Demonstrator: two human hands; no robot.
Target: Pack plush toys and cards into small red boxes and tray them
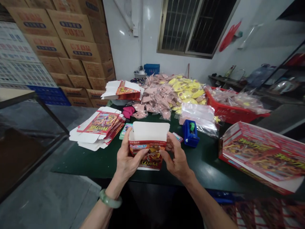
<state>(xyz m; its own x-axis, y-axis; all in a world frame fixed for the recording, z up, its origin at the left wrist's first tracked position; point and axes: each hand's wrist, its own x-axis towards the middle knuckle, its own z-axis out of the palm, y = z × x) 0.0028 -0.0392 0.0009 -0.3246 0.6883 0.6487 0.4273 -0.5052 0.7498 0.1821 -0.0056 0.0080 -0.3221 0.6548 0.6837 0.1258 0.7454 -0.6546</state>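
Note:
Between my two hands is a red printed carton (151, 159) with a white flap standing up at its far end. My left hand (127, 159) grips its left side, thumb across the printed face. On the other side my right hand (176, 157) holds the edge, its thumb also on the front. Small printed cards (125, 129) lie just beyond my left hand, and more cards (178, 137) show past the right one. A blue tape dispenser (190, 133) with green tape stands to the right of the carton. Flat red-and-white cartons (100, 124) are piled on the left.
Bagged pink items (157, 95) and yellow items (188, 89) heap at the back of the green table (95, 165). A red basket (238, 109) of bagged items and clear plastic bags (199, 114) stand right of them. A large red box (264, 156) sits at the right edge.

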